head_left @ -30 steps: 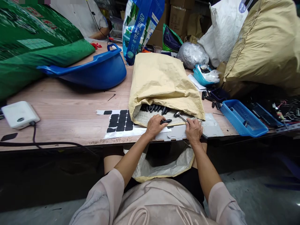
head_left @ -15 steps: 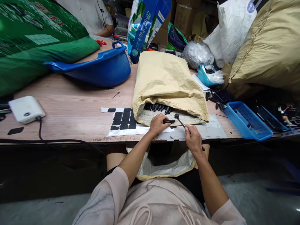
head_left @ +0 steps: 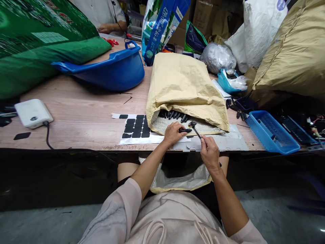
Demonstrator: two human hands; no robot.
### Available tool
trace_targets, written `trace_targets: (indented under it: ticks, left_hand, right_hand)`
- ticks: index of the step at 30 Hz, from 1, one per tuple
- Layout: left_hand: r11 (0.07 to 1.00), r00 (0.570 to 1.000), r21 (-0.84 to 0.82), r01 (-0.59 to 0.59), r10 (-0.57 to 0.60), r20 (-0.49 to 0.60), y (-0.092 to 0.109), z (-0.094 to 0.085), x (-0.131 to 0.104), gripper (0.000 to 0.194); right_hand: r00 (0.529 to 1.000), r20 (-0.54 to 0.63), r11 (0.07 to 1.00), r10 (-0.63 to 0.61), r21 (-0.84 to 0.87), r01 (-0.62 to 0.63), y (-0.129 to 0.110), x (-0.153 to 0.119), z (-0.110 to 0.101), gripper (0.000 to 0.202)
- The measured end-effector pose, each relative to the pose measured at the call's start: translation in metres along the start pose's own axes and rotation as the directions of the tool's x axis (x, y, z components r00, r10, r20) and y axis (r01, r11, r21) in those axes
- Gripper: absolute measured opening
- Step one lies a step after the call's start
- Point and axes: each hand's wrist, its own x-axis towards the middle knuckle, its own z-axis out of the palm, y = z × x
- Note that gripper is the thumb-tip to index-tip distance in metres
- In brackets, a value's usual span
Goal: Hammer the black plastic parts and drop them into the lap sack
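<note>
My left hand [head_left: 173, 134] is closed around a slim black pen-like tube [head_left: 187, 130], which points right at the mouth of a tan sack [head_left: 181, 79]. In my right hand [head_left: 210, 151] is a small hammer [head_left: 197, 131], gripped by its handle. Its dark head is just above and beside the tube's right end; whether they touch I cannot tell. Several similar black pieces [head_left: 175, 115] lie inside the sack's opening on its silvery lining. A grey board [head_left: 232, 139] lies under the sack's front edge, and a second open sack [head_left: 181, 183] sits in my lap.
A sheet of black stickers [head_left: 137, 127] lies to the left. Around the table are a blue basin [head_left: 109, 73], a white box with a cable [head_left: 34, 113] and a blue basket [head_left: 273, 135]. Stuffed bags [head_left: 291, 47] stand at right; a co-worker's hand [head_left: 106, 28] is across the table.
The view has shifted slightly to the right. The hammer head has turned a little beside the tube's end. A co-worker's hand now shows at the far side of the table.
</note>
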Motion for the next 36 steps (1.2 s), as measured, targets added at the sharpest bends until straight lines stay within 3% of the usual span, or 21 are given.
trace_targets:
  ticks: [6,9,14,19,28,31,33,36]
  left_hand:
    - [1.0,1.0,0.014,0.017,-0.017,0.0,0.0,0.001,0.001,0.015]
    - [1.0,1.0,0.007,0.007,-0.007,0.007,-0.001,0.001,0.0,0.013]
    - [1.0,1.0,0.005,0.011,-0.012,0.006,-0.002,0.001,0.001,0.015]
    - [1.0,1.0,0.0,0.006,-0.006,0.009,-0.001,0.0,0.0,0.015]
    - [1.0,1.0,-0.004,-0.007,0.007,-0.007,-0.003,0.001,0.0,0.011]
    - [0.993,0.999,-0.103,-0.051,0.05,-0.014,0.0,-0.005,-0.004,0.011]
    - [0.957,0.99,-0.255,-0.14,0.144,-0.003,0.007,-0.013,-0.015,0.012]
    - [0.848,0.934,-0.476,-0.236,0.333,0.132,0.024,-0.023,-0.045,0.018]
  right_hand:
    - [0.996,0.094,1.0,-0.004,-0.001,0.004,-0.004,-0.003,0.006,0.041]
    - [0.998,0.068,1.0,-0.004,-0.018,0.005,0.003,0.003,0.005,0.039]
    - [0.999,-0.04,0.984,0.007,-0.176,-0.014,0.032,0.038,0.002,0.034]
    - [1.0,-0.02,0.934,-0.023,-0.358,0.014,0.061,0.065,0.01,0.028]
    - [0.997,-0.044,0.937,0.06,-0.342,-0.071,0.063,0.059,0.023,0.031]
    - [0.997,-0.031,0.936,0.07,-0.344,-0.077,0.06,0.06,0.021,0.03]
    - [0.997,-0.023,0.933,0.073,-0.352,-0.076,0.059,0.06,0.02,0.03]
    - [0.997,-0.022,0.929,0.075,-0.361,-0.078,0.058,0.06,0.02,0.03]
